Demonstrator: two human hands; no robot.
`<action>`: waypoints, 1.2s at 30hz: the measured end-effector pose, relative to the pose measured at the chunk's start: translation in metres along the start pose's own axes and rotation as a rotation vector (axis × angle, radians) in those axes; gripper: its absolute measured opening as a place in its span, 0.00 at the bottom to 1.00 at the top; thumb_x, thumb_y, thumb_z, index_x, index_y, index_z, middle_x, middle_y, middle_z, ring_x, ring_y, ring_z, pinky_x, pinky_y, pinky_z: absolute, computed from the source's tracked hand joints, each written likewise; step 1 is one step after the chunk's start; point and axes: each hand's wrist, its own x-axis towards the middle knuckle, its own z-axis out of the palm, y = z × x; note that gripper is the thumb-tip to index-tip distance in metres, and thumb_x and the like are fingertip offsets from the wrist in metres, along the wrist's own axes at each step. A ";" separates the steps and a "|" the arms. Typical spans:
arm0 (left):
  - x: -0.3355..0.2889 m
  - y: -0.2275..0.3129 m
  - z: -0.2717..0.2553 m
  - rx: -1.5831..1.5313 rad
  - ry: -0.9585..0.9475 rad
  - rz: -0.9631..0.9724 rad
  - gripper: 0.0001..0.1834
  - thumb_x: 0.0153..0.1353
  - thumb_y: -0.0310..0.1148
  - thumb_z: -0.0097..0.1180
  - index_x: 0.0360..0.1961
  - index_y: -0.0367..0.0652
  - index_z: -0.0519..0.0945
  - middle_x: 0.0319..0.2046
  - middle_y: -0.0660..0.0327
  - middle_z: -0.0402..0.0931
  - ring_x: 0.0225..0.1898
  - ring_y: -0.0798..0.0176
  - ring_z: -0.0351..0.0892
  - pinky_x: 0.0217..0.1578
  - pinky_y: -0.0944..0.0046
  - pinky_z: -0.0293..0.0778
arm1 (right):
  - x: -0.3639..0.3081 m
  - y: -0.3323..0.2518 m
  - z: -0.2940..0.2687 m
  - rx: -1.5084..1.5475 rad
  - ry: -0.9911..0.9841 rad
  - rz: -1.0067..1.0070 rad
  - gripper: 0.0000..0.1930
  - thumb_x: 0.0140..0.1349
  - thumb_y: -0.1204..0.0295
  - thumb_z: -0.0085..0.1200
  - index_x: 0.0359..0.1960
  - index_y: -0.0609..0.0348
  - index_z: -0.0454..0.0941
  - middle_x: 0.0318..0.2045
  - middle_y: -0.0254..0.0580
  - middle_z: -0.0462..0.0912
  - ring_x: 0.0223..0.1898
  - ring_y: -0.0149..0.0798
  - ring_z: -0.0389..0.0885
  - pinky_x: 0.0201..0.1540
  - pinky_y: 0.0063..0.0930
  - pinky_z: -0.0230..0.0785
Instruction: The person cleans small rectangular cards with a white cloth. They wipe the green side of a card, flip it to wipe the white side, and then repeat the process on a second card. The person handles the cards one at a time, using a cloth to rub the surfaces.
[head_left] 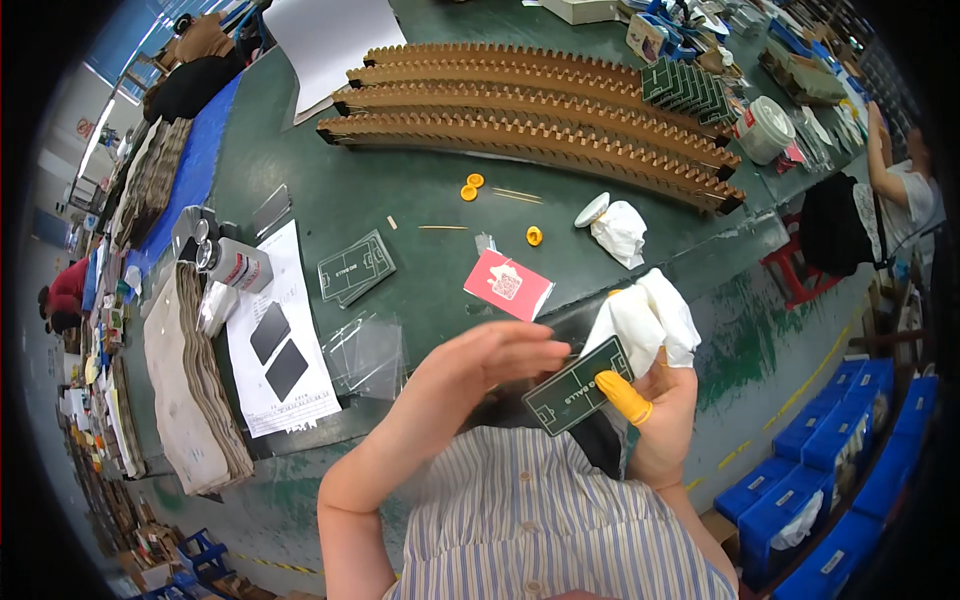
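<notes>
My right hand grips a dark green rectangular plate printed with white sports-field lines, tilted in front of my body. A yellow finger cot covers its thumb, which presses on the plate's face. A white cloth is bunched in the same hand, behind the plate's upper end. My left hand is open, its fingers stretched out together by the plate's upper left edge; whether they touch it I cannot tell. Similar plates lie overlapped on the green table.
Long slotted wooden racks span the far side, with several green plates standing at their right. Nearer are a red card, yellow finger cots and a white cloth bundle. Left are a bottle, a paper sheet and clear sleeves.
</notes>
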 end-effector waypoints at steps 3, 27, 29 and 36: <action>0.003 0.001 -0.001 0.235 0.071 0.014 0.19 0.64 0.31 0.48 0.54 0.36 0.67 0.44 0.51 0.78 0.49 0.63 0.75 0.56 0.62 0.63 | 0.004 0.004 0.000 -0.007 -0.089 -0.028 0.37 0.50 0.85 0.61 0.62 0.65 0.58 0.57 0.45 0.67 0.57 0.38 0.69 0.58 0.30 0.65; 0.028 -0.022 -0.025 0.351 0.023 -0.066 0.29 0.56 0.31 0.61 0.56 0.31 0.66 0.23 0.70 0.78 0.19 0.83 0.63 0.19 0.79 0.56 | 0.018 0.011 -0.036 -1.067 -0.253 -0.933 0.19 0.36 0.68 0.66 0.34 0.58 0.81 0.37 0.41 0.77 0.37 0.42 0.74 0.39 0.35 0.67; 0.029 -0.027 -0.025 0.301 0.020 -0.024 0.29 0.56 0.30 0.61 0.57 0.31 0.66 0.22 0.70 0.77 0.19 0.83 0.62 0.20 0.79 0.55 | 0.025 0.008 -0.031 -1.116 -0.347 -1.037 0.18 0.35 0.68 0.66 0.32 0.57 0.82 0.38 0.41 0.77 0.37 0.42 0.74 0.38 0.35 0.68; 0.021 -0.013 -0.017 0.335 0.069 0.026 0.25 0.58 0.22 0.57 0.57 0.33 0.66 0.26 0.63 0.81 0.25 0.82 0.73 0.24 0.81 0.63 | 0.023 0.018 -0.030 -1.049 -0.444 -1.051 0.17 0.32 0.69 0.66 0.29 0.56 0.82 0.39 0.43 0.76 0.38 0.41 0.74 0.34 0.33 0.69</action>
